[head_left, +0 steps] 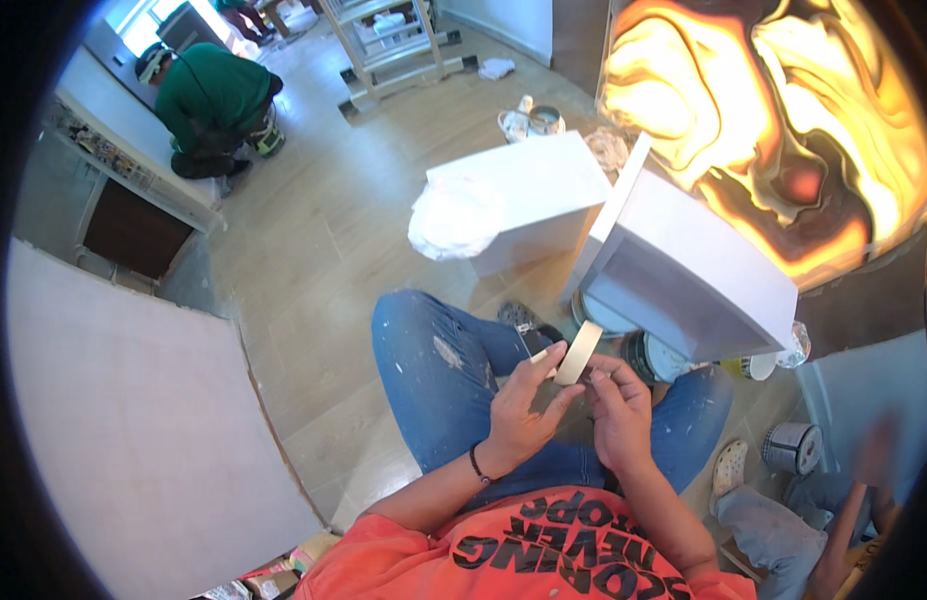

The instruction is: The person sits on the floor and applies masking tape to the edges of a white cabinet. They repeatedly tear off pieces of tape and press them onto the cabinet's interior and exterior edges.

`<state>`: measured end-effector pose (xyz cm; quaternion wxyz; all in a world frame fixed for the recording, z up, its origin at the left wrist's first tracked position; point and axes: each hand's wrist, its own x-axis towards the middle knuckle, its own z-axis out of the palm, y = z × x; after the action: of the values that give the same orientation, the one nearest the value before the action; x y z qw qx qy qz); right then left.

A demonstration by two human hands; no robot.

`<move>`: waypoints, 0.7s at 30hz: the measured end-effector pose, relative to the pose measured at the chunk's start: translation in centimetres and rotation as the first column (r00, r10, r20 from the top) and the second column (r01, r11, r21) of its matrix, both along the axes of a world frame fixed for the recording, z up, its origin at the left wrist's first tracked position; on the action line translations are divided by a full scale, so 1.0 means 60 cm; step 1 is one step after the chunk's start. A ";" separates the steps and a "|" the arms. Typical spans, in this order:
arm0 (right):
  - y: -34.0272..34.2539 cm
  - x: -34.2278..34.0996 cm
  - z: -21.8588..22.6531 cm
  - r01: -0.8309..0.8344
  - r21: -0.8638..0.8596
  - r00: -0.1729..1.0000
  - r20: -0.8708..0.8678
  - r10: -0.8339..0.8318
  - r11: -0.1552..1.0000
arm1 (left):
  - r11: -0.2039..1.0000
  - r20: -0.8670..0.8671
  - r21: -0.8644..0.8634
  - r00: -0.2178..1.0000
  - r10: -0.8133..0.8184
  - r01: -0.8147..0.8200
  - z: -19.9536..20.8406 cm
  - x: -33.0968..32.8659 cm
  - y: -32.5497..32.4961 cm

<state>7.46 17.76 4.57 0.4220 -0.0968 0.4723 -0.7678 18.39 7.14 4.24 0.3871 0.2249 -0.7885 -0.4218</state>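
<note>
A cream roll of masking tape (581,352) is held between both hands above my knees. My left hand (524,410) grips the roll from the left, fingers curled around its rim. On the roll's right edge, my right hand (618,408) pinches the tape with its fingertips. I am crouched in blue paint-spattered jeans (444,370) and an orange shirt. Just beyond the roll stands a white box-shaped cabinet piece (684,270), tilted.
A white block (544,195) with a crumpled white bag (454,220) stands ahead on the wooden floor. Paint cans (792,445) lie at the right beside another person's leg and shoe (729,465). A person in green (214,100) crouches far left. A large white panel (124,420) lies at left.
</note>
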 end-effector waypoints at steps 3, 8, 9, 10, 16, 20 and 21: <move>-0.005 0.002 0.006 0.007 0.007 1.000 0.015 -0.007 1.000 | 0.996 -0.044 0.080 0.999 -0.020 0.024 -0.004 0.003 -0.009; 0.002 -0.006 -0.004 -0.043 0.038 0.998 -0.032 0.044 0.998 | 0.987 -0.087 0.159 0.996 -0.013 0.027 -0.023 0.000 -0.023; 0.004 -0.007 -0.002 -0.046 0.051 0.998 -0.031 0.048 0.998 | 0.989 -0.104 0.145 0.995 -0.007 0.022 -0.025 -0.002 -0.024; 0.005 -0.006 -0.001 -0.051 0.071 0.998 -0.028 0.053 0.996 | 0.990 -0.119 0.139 0.993 0.001 0.015 -0.028 -0.004 -0.024; 0.014 -0.007 -0.006 -0.136 0.138 0.989 -0.043 0.143 0.981 | 0.987 -0.075 0.157 0.997 0.035 -0.023 -0.027 -0.004 -0.018; 0.010 -0.005 -0.001 -0.146 0.151 0.987 -0.045 0.154 0.978 | 0.988 -0.065 0.153 0.998 0.004 0.006 -0.031 -0.003 -0.022; 0.011 -0.005 -0.002 -0.150 0.154 0.986 -0.045 0.159 0.977 | 0.987 -0.055 0.159 0.998 0.005 0.004 -0.032 -0.002 -0.024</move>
<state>7.18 18.40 4.44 0.4730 -0.1229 0.5316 -0.6918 18.27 5.73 2.31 0.3898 0.2435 -0.7413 -0.4892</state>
